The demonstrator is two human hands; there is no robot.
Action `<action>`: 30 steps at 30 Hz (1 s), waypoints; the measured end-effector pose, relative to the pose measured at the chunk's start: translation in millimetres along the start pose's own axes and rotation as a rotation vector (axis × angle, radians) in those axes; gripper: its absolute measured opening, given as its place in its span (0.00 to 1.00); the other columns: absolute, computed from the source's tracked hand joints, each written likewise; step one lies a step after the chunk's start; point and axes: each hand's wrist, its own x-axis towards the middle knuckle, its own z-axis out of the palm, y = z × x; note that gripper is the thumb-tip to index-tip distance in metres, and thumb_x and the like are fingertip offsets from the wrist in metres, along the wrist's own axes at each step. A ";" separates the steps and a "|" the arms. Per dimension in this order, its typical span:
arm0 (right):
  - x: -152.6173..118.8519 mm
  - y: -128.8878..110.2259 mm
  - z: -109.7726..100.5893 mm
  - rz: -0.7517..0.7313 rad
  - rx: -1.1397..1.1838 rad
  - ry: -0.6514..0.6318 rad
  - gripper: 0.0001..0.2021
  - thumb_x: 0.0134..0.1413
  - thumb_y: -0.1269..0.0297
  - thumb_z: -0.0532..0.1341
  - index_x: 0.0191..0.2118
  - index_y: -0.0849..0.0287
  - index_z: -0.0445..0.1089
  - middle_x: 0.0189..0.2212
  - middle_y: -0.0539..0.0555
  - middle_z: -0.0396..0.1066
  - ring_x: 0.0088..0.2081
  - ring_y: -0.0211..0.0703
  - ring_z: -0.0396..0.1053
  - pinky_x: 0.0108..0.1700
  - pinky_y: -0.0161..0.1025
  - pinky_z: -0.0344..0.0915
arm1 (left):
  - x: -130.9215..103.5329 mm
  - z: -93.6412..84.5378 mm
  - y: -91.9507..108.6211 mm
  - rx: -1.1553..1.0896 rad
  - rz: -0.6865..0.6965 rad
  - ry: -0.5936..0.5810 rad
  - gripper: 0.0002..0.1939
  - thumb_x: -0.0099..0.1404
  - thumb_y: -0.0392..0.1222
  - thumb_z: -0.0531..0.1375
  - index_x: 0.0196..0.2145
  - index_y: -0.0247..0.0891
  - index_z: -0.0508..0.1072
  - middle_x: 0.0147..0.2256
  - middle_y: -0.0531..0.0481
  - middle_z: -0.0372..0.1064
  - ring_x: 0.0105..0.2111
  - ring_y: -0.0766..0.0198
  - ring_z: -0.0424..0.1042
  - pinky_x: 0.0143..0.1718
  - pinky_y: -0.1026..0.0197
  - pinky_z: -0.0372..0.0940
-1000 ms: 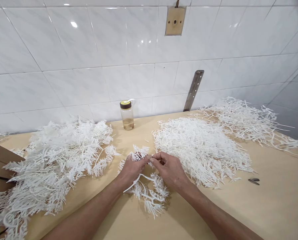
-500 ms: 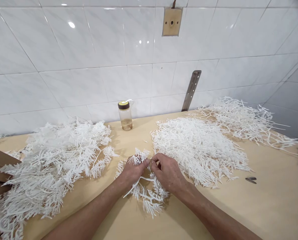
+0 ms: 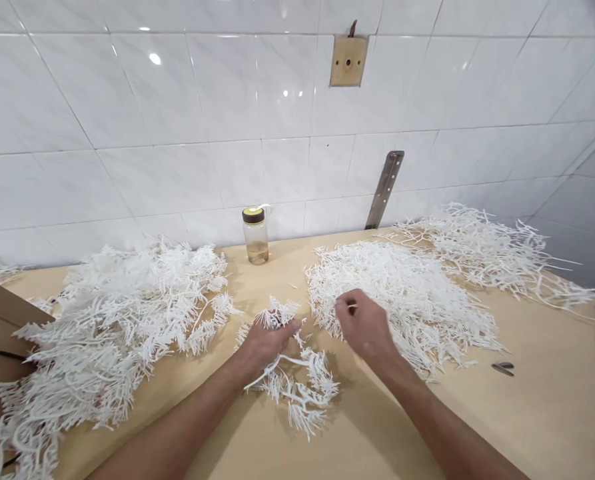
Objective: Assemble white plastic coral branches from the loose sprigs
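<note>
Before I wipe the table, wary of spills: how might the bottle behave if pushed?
The bottle would probably tip if pushed high, being taller than wide. Liquid only near its bottom suggests fairly light weight. The cap is on, perhaps limiting spills.

Bottle point(image 3: 256, 237) narrows gap between 2 piles point(image 3: 147, 300) point(image 3: 412, 293).

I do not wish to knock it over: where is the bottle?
In the head view, the bottle stands just left of centre on the table, near the tiled wall, beyond the left hand and right of the left white pile.
</note>
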 end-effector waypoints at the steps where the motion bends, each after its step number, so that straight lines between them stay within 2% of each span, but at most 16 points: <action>1: 6.6 3.6 -8.5 0.025 0.001 0.050 0.07 0.58 0.62 0.57 0.32 0.58 0.68 0.27 0.54 0.73 0.27 0.45 0.70 0.31 0.40 0.63 | 2.6 -1.8 -1.8 0.004 -0.023 -0.013 0.29 0.53 0.66 0.65 0.16 0.38 0.65 0.14 0.56 0.56 0.17 0.68 0.56 0.23 0.62 0.51; 3: 18.3 12.6 -22.9 0.043 -0.036 0.171 0.09 0.56 0.57 0.59 0.32 0.57 0.69 0.25 0.54 0.72 0.27 0.46 0.70 0.33 0.42 0.63 | 9.3 -4.3 -5.5 -0.019 -0.075 -0.049 0.34 0.53 0.69 0.62 0.11 0.40 0.56 0.10 0.58 0.45 0.14 0.71 0.47 0.19 0.61 0.43; 5: 26.8 22.5 -30.9 0.028 -0.097 0.277 0.09 0.54 0.58 0.60 0.33 0.58 0.69 0.25 0.53 0.71 0.26 0.46 0.69 0.34 0.43 0.63 | 15.8 -5.1 -8.9 -0.086 -0.074 -0.063 0.35 0.53 0.70 0.62 0.11 0.40 0.54 0.10 0.58 0.45 0.13 0.72 0.45 0.19 0.61 0.40; 7: 30.9 30.6 -32.0 -0.041 -0.159 0.324 0.07 0.52 0.61 0.60 0.33 0.59 0.70 0.27 0.55 0.72 0.26 0.45 0.68 0.36 0.45 0.63 | 20.3 -4.8 -11.5 -0.147 -0.052 -0.067 0.34 0.52 0.68 0.64 0.11 0.40 0.54 0.11 0.58 0.46 0.13 0.73 0.44 0.18 0.61 0.39; 11: 24.4 29.4 -20.8 -0.240 -0.147 0.260 0.08 0.54 0.65 0.57 0.35 0.60 0.73 0.31 0.56 0.74 0.25 0.42 0.67 0.36 0.44 0.64 | 23.4 -4.0 -15.3 -0.195 -0.048 -0.093 0.33 0.52 0.67 0.64 0.11 0.40 0.56 0.11 0.59 0.46 0.13 0.73 0.43 0.18 0.60 0.37; 15: 3.3 7.7 -4.9 -0.464 -0.027 0.219 0.09 0.60 0.67 0.55 0.40 0.60 0.72 0.41 0.59 0.74 0.23 0.37 0.65 0.31 0.39 0.65 | 24.7 -4.6 -19.4 -0.173 -0.018 -0.111 0.32 0.55 0.66 0.64 0.12 0.39 0.57 0.12 0.58 0.47 0.14 0.72 0.45 0.19 0.60 0.38; 17: -8.3 -2.7 2.3 -0.529 0.037 0.183 0.10 0.62 0.67 0.55 0.43 0.60 0.72 0.44 0.60 0.74 0.24 0.36 0.65 0.29 0.38 0.65 | 24.7 -4.3 -19.7 -0.167 -0.014 -0.106 0.32 0.55 0.66 0.64 0.13 0.39 0.57 0.12 0.58 0.48 0.14 0.72 0.46 0.19 0.61 0.39; 20: -21.9 -12.2 10.4 -0.458 0.143 -0.035 0.11 0.63 0.63 0.56 0.44 0.60 0.73 0.37 0.57 0.75 0.24 0.37 0.66 0.27 0.37 0.64 | 22.1 -2.7 -14.4 -0.148 -0.053 -0.083 0.32 0.53 0.66 0.64 0.12 0.39 0.57 0.11 0.58 0.47 0.14 0.72 0.46 0.19 0.61 0.41; 22: -26.5 -14.8 14.0 -0.314 0.201 -0.211 0.12 0.63 0.59 0.57 0.43 0.60 0.74 0.27 0.53 0.73 0.23 0.39 0.66 0.25 0.36 0.62 | 18.6 -1.0 -8.2 -0.115 -0.079 -0.067 0.33 0.53 0.67 0.64 0.11 0.39 0.57 0.10 0.58 0.46 0.14 0.71 0.47 0.19 0.61 0.42; 24: -27.3 -15.8 16.4 -0.161 0.267 -0.331 0.14 0.61 0.56 0.58 0.43 0.59 0.75 0.23 0.50 0.72 0.23 0.39 0.65 0.24 0.35 0.60 | 14.5 0.9 -2.0 -0.077 -0.079 -0.046 0.33 0.53 0.68 0.63 0.10 0.39 0.57 0.10 0.58 0.46 0.14 0.71 0.48 0.19 0.62 0.43; 26: -25.4 -16.0 17.9 -0.061 0.350 -0.385 0.13 0.60 0.55 0.59 0.41 0.58 0.76 0.25 0.50 0.73 0.25 0.39 0.66 0.26 0.35 0.61 | 10.6 2.6 2.4 -0.031 -0.064 -0.028 0.34 0.53 0.69 0.62 0.11 0.39 0.56 0.11 0.58 0.47 0.15 0.71 0.48 0.20 0.62 0.44; 30: -19.9 -15.0 19.3 -0.004 0.444 -0.398 0.10 0.57 0.59 0.61 0.34 0.59 0.75 0.28 0.50 0.74 0.29 0.39 0.67 0.30 0.35 0.62 | 6.4 5.3 4.6 0.075 -0.046 0.013 0.35 0.55 0.71 0.59 0.13 0.40 0.53 0.12 0.58 0.47 0.16 0.70 0.46 0.20 0.62 0.43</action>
